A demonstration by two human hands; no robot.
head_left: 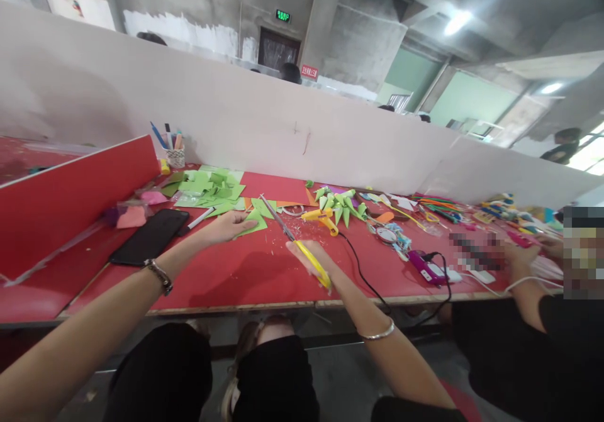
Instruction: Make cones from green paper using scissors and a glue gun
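Note:
My left hand [229, 226] is closed on a green paper piece [255, 222], which sticks out to the right of the fingers. In my right hand [309, 255] are yellow-handled scissors [276, 217], their blades pointing up and left, just right of the paper. Whether the blades are apart is not clear. A yellow hot glue gun [321, 219] lies beyond the right hand, its black cord running down to the table edge. Behind the left hand is a heap of cut green paper [212, 186]. Several green paper cones [340, 203] stand clustered behind the glue gun.
A black phone [150, 238] and a white marker [201, 217] lie left on the red table [226, 283]. A pen cup [175, 155] stands by the white partition [264, 120]. Right are a purple device [426, 268], craft pieces and a co-worker's hand [521, 252].

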